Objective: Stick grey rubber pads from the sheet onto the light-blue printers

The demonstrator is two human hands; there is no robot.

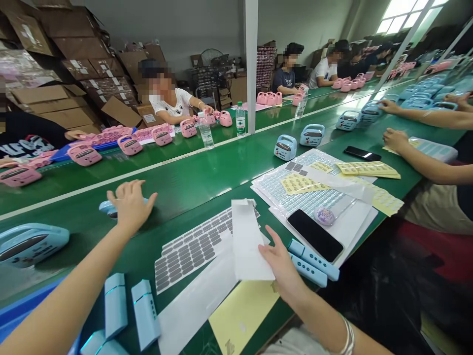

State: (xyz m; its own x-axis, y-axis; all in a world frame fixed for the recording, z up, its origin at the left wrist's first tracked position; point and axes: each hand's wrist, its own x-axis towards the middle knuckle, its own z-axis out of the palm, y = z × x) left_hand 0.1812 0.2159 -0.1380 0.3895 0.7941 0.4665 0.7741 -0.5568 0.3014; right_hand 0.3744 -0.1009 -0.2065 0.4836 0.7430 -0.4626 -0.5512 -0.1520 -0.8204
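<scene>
My left hand (130,206) reaches out over the green work surface, fingers spread. Beneath and behind it shows part of a light blue device (107,208); whether my fingers touch it I cannot tell. My right hand (283,264) pinches the edge of a white paper strip (246,241), its index finger stretched out. Under the strip lie sheets of grey oval stickers (188,251), a blank white sheet (199,301) and a yellow backing sheet (244,315). Close to my right wrist are light blue bar-shaped parts (310,266) with round holes.
More blue bar parts (116,303) lie beside a blue tray (33,303). A handled blue device (33,244) stands at left, others (285,147) ahead. A black phone (315,235) rests on sticker sheets. Water bottles (206,130) and pink devices line the far side, where co-workers sit.
</scene>
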